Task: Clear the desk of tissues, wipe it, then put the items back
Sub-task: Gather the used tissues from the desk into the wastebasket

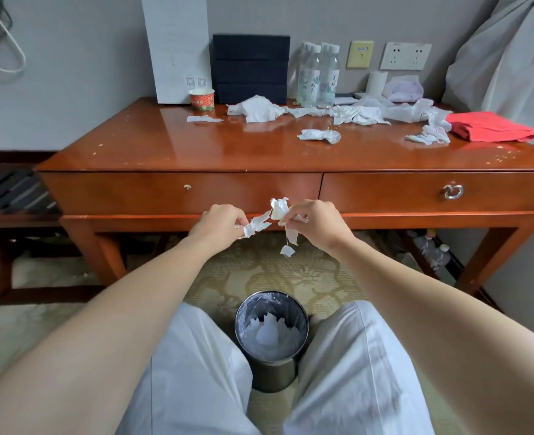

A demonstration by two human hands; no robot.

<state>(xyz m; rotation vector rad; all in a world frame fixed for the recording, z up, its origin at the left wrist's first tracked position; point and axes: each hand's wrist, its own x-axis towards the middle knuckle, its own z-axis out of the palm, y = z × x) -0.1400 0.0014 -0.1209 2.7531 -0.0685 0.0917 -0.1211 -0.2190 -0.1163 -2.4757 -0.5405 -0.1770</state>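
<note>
My fingers [240,221] on the left hand [220,222] are curled and pinch one end of a torn white tissue strip [257,225]. Those of my right hand [314,222] are bunched round a crumpled white tissue wad [279,208]. The two pieces meet between the hands. My fingertips are tucked behind the paper, so I cannot see them. A thin shred hangs below the right hand with a small white scrap [287,251] at its end; I cannot tell whether it is attached.

Both hands are in front of the drawer fronts. Lower down, between my knees in pale trousers, stands a round dark metal waste bin [272,375] with white tissue inside.

Beyond the hands is the glossy red-brown wooden desk [165,142], speckled with crumbs. More crumpled white tissues [256,108] lie across its back and right side, reaching a folded red cloth [491,130] near the right edge. Along the wall stand a tall white box [176,48], a red-and-green paper cup [202,100], stacked black boxes [251,73], clear plastic water bottles [317,76] and a white paper roll [377,81]. A pale bundle [405,87] beside the roll is partly hidden by tissue and hard to make out. Under the desk on the right, blurred shapes [431,249] may be bottles. On the left, a dark wooden rack [14,196] is cut off by the frame.
</note>
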